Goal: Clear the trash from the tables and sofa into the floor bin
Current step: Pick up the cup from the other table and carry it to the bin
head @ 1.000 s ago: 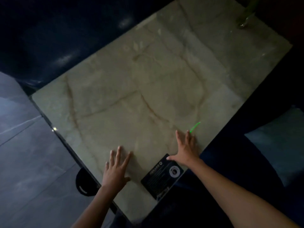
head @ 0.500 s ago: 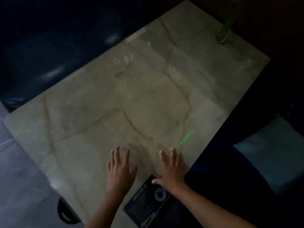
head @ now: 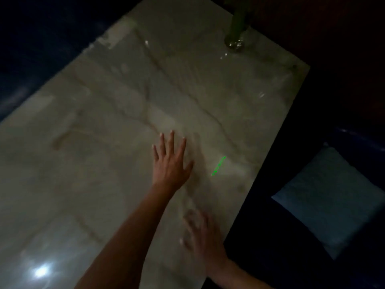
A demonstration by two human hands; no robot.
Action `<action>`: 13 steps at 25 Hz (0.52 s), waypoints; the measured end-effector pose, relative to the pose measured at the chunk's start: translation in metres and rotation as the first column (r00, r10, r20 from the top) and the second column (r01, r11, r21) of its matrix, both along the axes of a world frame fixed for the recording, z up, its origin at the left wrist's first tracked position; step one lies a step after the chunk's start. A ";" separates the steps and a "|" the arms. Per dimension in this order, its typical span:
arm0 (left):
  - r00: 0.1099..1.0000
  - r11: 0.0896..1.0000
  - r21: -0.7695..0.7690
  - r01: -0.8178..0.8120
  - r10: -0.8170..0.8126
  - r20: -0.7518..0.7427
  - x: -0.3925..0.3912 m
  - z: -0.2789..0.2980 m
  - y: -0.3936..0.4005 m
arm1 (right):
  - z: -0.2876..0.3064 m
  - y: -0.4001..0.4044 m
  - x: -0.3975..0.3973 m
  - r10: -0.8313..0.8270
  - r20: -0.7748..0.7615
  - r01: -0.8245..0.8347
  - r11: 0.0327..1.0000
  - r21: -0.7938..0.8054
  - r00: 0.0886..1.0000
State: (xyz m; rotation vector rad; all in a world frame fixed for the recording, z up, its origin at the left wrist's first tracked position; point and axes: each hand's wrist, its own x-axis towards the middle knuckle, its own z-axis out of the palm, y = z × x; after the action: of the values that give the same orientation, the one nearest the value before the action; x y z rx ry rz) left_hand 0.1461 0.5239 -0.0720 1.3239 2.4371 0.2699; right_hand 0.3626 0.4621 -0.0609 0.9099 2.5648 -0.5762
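Note:
The room is dim. A pale marble table (head: 104, 142) fills most of the view. A green bottle (head: 236, 28) stands at its far right corner. My left hand (head: 169, 161) reaches out over the middle of the tabletop with its fingers straight and spread, holding nothing. My right hand (head: 205, 236) is blurred near the table's right edge, fingers spread, also empty. A short green light streak (head: 218, 166) lies on the marble just right of my left hand.
A dark blue sofa (head: 31, 49) runs along the far left side of the table. A pale cushion (head: 333, 199) lies on dark seating to the right. A bright reflection (head: 41, 272) glares on the marble at the lower left.
My left hand has stretched farther out over the table while my right hand stayed back near the edge. The view moved in; the black card and the floor have left the frame.

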 end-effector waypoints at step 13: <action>0.998 0.997 -0.046 0.054 -0.056 -0.030 -0.004 -0.058 0.181 | -0.047 0.332 -0.029 -0.346 -0.118 0.365 0.902 0.232 0.931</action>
State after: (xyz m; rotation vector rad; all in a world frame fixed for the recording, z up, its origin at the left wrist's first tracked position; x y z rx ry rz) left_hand 0.1421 0.7049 -0.1298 1.3832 2.4129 0.1805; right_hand 0.3340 0.7938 -0.1079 1.4928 2.5906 -0.3889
